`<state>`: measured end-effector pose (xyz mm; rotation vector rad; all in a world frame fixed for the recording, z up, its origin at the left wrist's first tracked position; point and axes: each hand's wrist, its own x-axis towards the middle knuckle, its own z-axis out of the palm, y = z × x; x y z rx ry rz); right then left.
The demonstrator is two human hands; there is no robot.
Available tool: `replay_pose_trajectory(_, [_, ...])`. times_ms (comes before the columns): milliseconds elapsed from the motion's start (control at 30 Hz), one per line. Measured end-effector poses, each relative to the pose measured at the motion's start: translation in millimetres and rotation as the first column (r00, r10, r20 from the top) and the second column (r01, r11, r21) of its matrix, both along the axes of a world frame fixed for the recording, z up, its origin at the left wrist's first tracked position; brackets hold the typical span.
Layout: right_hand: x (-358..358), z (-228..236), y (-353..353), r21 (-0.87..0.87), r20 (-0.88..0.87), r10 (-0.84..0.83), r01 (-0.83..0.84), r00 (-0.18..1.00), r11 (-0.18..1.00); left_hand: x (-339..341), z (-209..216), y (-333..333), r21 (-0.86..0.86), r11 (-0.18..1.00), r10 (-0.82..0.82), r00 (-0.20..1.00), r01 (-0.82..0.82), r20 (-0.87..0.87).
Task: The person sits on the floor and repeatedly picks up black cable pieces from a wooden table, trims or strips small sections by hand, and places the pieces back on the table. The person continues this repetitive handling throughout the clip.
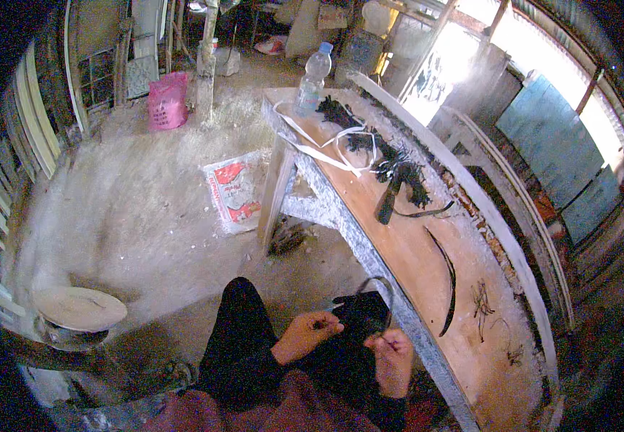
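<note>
Above my lap, my right hand (394,360) pinches a thin dark strip (390,297), which rises from the fingers and arches over to the left. My left hand (308,338) is closed, its fingertips curled together; what they hold, if anything, is too small to make out. Between the hands lies a black piece (364,314) with a jagged left end, its material unclear. To my right on the wooden bench (398,245) rest a long curved dark strip (447,281), thin tangled scraps (482,308) and several bundles of black strips (400,176).
A clear plastic bottle (315,79) with a blue cap stands at the bench's far end, beside a looped white strap (312,150). On the floor are a printed sack (234,193) and a pink sack (168,101). A round-topped stool (80,309) stands at left.
</note>
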<state>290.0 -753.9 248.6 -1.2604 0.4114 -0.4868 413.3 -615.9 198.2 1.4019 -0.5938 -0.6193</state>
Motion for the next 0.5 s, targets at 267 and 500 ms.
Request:
replay_pose_trajectory(267, [49, -126, 1, -0.045, -0.310, 0.066, -0.084, 0.948, 0.995, 17, -51, -2, 0.321, 0.947, 0.047, 0.994, -0.011, -0.103])
replay_pose_trajectory(500, [52, -132, 4, -0.279, -0.413, 0.072, -0.201, 0.908, 0.939, 12, -90, 3, 0.166, 0.981, 0.145, 0.950, -0.101, -0.276])
